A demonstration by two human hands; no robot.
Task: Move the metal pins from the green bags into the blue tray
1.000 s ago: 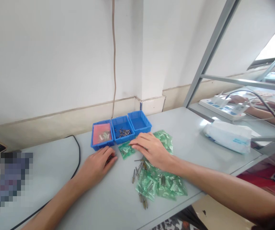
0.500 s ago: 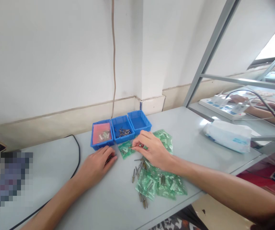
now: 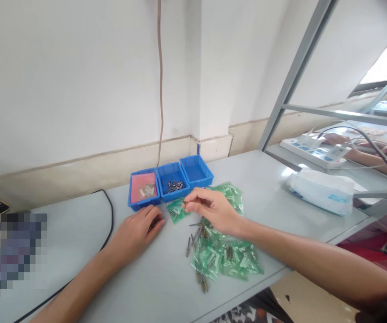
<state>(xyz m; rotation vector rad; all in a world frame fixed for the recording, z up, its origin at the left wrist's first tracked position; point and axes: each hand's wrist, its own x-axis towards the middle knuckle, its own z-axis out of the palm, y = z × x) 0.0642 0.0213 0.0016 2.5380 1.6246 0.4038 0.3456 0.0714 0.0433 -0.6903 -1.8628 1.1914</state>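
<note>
My right hand [image 3: 212, 211] hovers just above a small green packet [image 3: 176, 209], its thumb and forefinger pinched on a tiny metal pin. My left hand [image 3: 136, 233] rests on the grey table [image 3: 79, 224] in front of the left blue bin [image 3: 143, 189], fingers curled over something dark I cannot make out. The middle blue bin [image 3: 172, 181] holds several metal pins. The right blue bin [image 3: 196, 170] looks empty. A heap of green packets [image 3: 227, 260] and loose metal pins [image 3: 193, 237] lies under my right forearm.
A black cable [image 3: 107, 224] curves across the table on the left. A white plastic bag [image 3: 321, 190] lies at the right. A grey metal frame [image 3: 294, 72] rises behind it; beyond it another person's arm [image 3: 371, 159] rests by a white device [image 3: 314, 150].
My right hand has lifted off the green packets with a pin pinched between thumb and forefinger. My left hand has stayed still.
</note>
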